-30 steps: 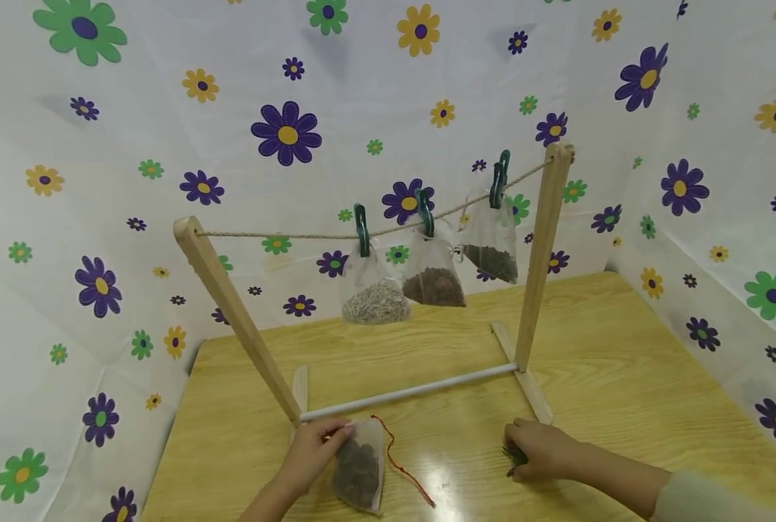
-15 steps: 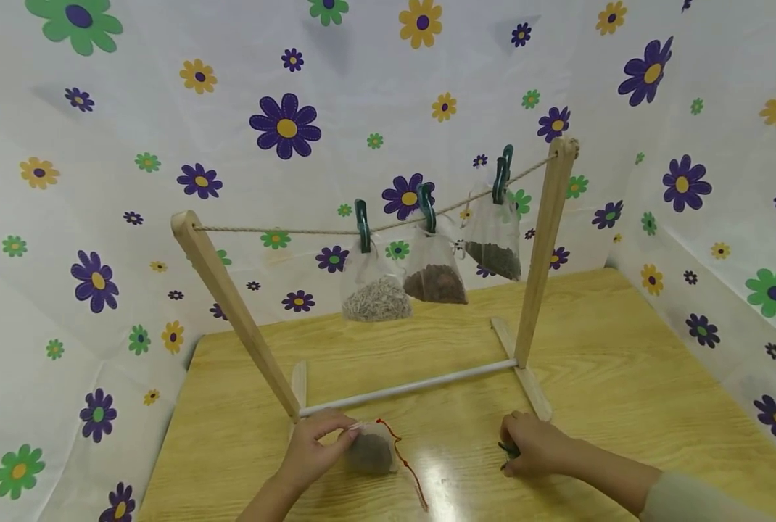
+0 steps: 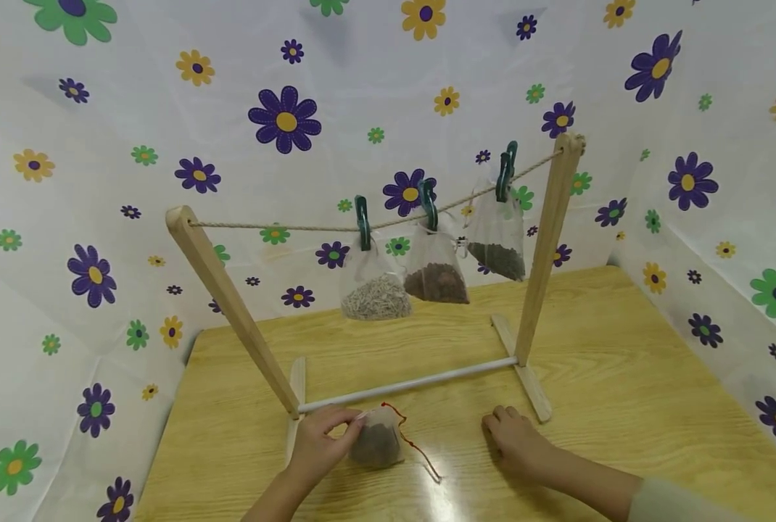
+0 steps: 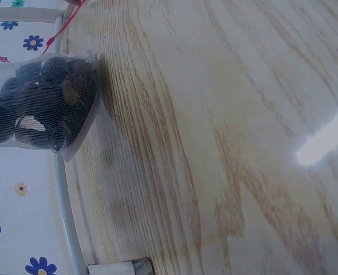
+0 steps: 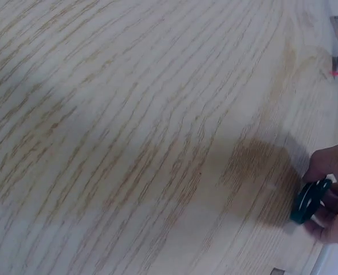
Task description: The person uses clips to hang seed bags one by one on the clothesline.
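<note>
My left hand (image 3: 323, 444) pinches the top of a white mesh drawstring bag (image 3: 378, 444). Dark, round, lumpy pieces fill it in the left wrist view, where the bag (image 4: 43, 103) shows up close; I cannot tell whether it touches the table. Its red cord (image 3: 420, 449) trails off to the right. Over the table's right front, my right hand (image 3: 517, 441) holds a dark green clothespin (image 5: 310, 200) between thumb and fingers. That clothespin is hidden by the hand in the head view.
Behind the hands stands a wooden frame (image 3: 545, 246) with a rope (image 3: 264, 225). Green clothespins (image 3: 362, 223) hold three mesh bags on it: pale bits (image 3: 376, 297), brown bits (image 3: 436, 281), dark green bits (image 3: 497, 259). A white rod (image 3: 414, 382) joins the feet. Flowered sheeting surrounds the table.
The left hand has raised the bag's top, so the bag no longer lies flat and its cord has shifted. My right hand has moved slightly left and turned, hiding the clothespin from the head view.
</note>
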Demonstrator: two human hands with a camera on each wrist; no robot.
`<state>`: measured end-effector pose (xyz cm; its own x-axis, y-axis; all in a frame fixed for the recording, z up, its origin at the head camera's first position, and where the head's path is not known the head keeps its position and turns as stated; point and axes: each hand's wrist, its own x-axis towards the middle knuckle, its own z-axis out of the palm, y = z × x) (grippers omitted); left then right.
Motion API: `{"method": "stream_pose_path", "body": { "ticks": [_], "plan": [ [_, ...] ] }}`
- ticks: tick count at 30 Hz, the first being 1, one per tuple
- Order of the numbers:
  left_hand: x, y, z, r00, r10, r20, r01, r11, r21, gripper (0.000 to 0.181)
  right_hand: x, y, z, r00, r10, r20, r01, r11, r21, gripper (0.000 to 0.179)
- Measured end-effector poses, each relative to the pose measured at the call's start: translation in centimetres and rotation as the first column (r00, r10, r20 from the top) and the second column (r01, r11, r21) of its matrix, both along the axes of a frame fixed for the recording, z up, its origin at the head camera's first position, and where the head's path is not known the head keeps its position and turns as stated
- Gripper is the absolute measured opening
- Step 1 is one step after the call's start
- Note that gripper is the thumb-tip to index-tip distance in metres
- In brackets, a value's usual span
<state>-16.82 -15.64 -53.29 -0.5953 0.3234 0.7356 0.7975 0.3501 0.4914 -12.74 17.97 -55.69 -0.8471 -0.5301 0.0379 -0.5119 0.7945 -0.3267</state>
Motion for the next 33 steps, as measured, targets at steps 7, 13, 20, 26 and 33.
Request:
{"method": "stream_pose_path", "body": {
  "ticks": [7, 13, 20, 26, 33],
  "plan": [
    [1.1, 0.6, 2.7, 0.993, -0.005, 0.115, 0.002, 1.0, 0.026, 0.019, -0.2, 0.8, 0.9, 0.997, 0.067, 0.042, -0.061, 0.988, -0.139, 0.029],
    [1.6, 0.7, 5.0, 0.979, -0.006, 0.202, -0.004, 0.999, 0.052, 0.018, -0.9, 0.5, 1.8, 0.914, 0.097, 0.394, 0.086, 0.902, -0.423, 0.026],
    [-0.4, -0.1, 5.3, 0.988, -0.008, 0.152, -0.003, 0.997, 0.072, 0.021, -2.2, -0.6, 4.4, 0.8, 0.174, 0.575, 0.328, 0.675, -0.661, 0.033],
    [-2.9, -1.2, 7.0, 0.994, 0.05, 0.095, -0.059, 0.994, 0.089, 0.02, -3.7, -3.6, 8.7, 0.787, 0.258, 0.56, 0.303, 0.629, -0.716, 0.038],
    [-4.4, -0.8, 11.1, 0.981, 0.162, 0.111, -0.183, 0.96, 0.212, 0.012, -3.5, -7.7, 15.3, 0.808, 0.434, 0.399, 0.071, 0.6, -0.796, 0.034]
  ]
}}
